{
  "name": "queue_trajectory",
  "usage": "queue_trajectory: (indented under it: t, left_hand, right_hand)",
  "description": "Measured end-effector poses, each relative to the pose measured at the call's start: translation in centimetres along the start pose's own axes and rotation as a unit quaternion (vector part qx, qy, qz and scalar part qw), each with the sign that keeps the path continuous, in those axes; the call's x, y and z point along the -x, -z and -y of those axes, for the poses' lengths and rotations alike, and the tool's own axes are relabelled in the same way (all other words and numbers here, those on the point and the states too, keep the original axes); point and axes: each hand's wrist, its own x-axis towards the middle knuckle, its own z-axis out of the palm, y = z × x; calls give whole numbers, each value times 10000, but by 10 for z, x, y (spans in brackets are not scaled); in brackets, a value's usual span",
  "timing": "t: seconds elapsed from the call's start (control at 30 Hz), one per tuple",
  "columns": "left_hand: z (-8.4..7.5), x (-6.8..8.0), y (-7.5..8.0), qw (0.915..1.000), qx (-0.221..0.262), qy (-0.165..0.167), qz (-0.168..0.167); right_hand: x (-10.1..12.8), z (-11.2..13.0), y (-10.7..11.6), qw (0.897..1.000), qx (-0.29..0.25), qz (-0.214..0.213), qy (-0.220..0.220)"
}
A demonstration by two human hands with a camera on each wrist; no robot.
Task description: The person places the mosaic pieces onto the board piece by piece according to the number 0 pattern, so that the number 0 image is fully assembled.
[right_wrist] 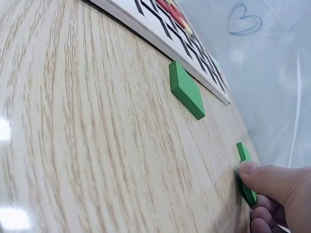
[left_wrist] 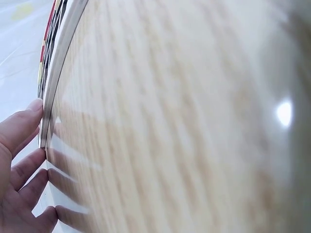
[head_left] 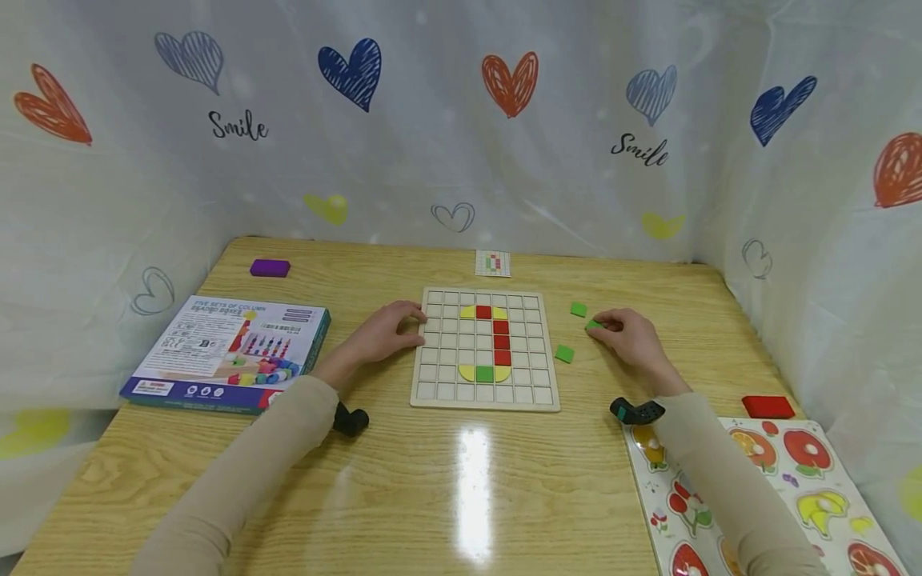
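Observation:
A wooden grid board (head_left: 438, 348) lies flat at mid-table. Red squares (head_left: 501, 342), yellow rounded corner pieces (head_left: 467, 373) and one green square (head_left: 485, 374) fill some cells in a curved shape. My left hand (head_left: 385, 332) rests at the board's left edge, its thumb and fingertips touching the rim in the left wrist view. To the right of the board, my right hand (head_left: 630, 344) pinches a green square tile (right_wrist: 249, 193) between thumb and fingers, low over the table. Two other green tiles lie loose nearby, a far tile (head_left: 579, 309) and a near tile (head_left: 565, 354).
A small pattern card (head_left: 493, 263) lies behind the board. At left are a purple block (head_left: 270, 268) and a boxed toy set (head_left: 223, 352). On the right sit a red block (head_left: 767, 406) and a fruit puzzle board (head_left: 774, 480), partly under my right forearm.

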Motion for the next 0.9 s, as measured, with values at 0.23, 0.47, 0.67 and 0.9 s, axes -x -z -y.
queue_trajectory:
  t: [0.23, 0.47, 0.67, 0.9]
  left_hand:
    - [-1, 0, 0, 10000, -13, 53, 32]
    - [0, 1, 0, 10000, 21, -49, -6]
    - [1, 0, -1, 10000, 13, -32, 7]
    - [0, 1, 0, 10000, 11, -44, -8]
  right_hand:
    - [0, 2, 0, 10000, -33, 8, -93]
    - [1, 2, -2, 9994, -117, -194, -259]
    - [1, 4, 1, 9940, -873, -71, -650]
    - [6, 34, 1, 9863, -1441, 215, -779]
